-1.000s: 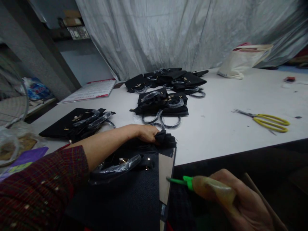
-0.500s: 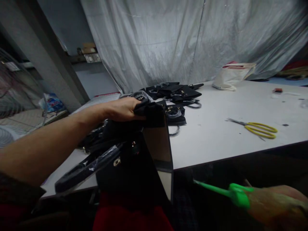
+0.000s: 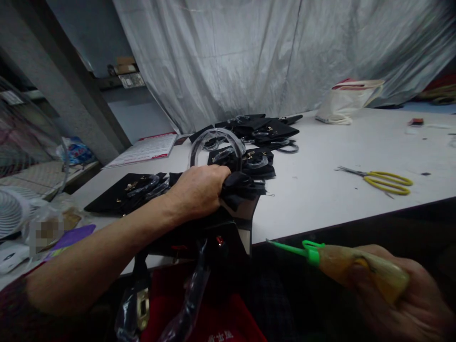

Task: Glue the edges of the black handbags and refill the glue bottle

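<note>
A: State the condition of the fingers.

B: Left hand (image 3: 201,190): fingers clenched on bunched black fabric (image 3: 238,187) at the top of a black handbag (image 3: 231,254). Right hand (image 3: 409,294): fingers and thumb wrapped around a squeeze bottle (image 3: 340,263) with amber contents. Squeezing pressure cannot be told.

A: What has changed within the last half second?

B: Two items. The green nozzle (image 3: 288,248) now sits closer to the handbag's side edge, near but apart. The tan side panel (image 3: 244,206), spread wide then, is now largely covered, and a plastic-wrapped handle (image 3: 194,154) stands arched beyond the left hand.

A: Consequence for the work?

B: In my judgement, the bottle is better placed, but the side is less accessible. The left hand alone appears to steady the handbag.

A: Locate the handbag.

B: At the near edge of the white table (image 3: 299,204), its front handle (image 3: 194,294) hanging over red cloth (image 3: 228,313).

A: Surroundings?

B: Other black handbags (image 3: 263,130) lie farther back. Yellow-handled scissors (image 3: 372,180) rest to the right, well apart from the handbag. Beyond, a white cloth bag (image 3: 347,103) stands before a grey curtain (image 3: 242,61).
</note>
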`<state>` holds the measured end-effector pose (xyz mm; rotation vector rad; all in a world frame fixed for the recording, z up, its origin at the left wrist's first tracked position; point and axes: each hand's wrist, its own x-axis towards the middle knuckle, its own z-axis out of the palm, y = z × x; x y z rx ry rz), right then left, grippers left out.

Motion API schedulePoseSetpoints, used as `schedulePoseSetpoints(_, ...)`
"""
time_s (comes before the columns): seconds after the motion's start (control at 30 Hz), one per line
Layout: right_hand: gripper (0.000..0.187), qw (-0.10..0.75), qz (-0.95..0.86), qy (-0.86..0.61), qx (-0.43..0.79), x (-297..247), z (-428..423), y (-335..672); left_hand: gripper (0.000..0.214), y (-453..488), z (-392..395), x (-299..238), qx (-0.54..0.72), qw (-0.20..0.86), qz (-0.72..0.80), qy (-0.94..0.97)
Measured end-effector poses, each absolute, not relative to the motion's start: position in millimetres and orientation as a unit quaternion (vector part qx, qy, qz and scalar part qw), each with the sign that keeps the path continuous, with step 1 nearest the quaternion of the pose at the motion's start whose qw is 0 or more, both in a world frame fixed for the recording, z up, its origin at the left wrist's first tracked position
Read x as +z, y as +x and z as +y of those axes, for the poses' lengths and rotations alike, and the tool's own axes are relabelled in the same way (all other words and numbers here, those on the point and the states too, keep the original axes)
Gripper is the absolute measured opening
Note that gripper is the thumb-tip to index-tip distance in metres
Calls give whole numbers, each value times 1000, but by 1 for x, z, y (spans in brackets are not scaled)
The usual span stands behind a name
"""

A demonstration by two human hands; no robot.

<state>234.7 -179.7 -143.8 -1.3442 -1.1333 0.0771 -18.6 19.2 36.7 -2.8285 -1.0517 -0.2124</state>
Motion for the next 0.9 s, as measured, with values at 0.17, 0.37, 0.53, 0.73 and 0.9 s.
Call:
schedulePoseSetpoints(0.17,7,593,-572,-565,41,-140,-149,223,14,-27,15,31,-71,51,-371,-924)
schedulePoseSetpoints(0.37,5,543,-658,-518,63,-148,-118,231,24,-38,2,28,-75,34,-373,-924)
schedulePoseSetpoints(0.53,2,498,-701,-499,110,-143,-121,238,28,-45,-5,25,-84,33,-369,-925)
schedulePoseSetpoints(0.73,6,493,-707,-491,126,-144,-119,240,31,-50,-10,24,-97,16,-353,-930)
schedulePoseSetpoints(0.9,6,514,-700,-480,122,-150,-111,242,31,-52,-15,27,-107,-12,-345,-932)
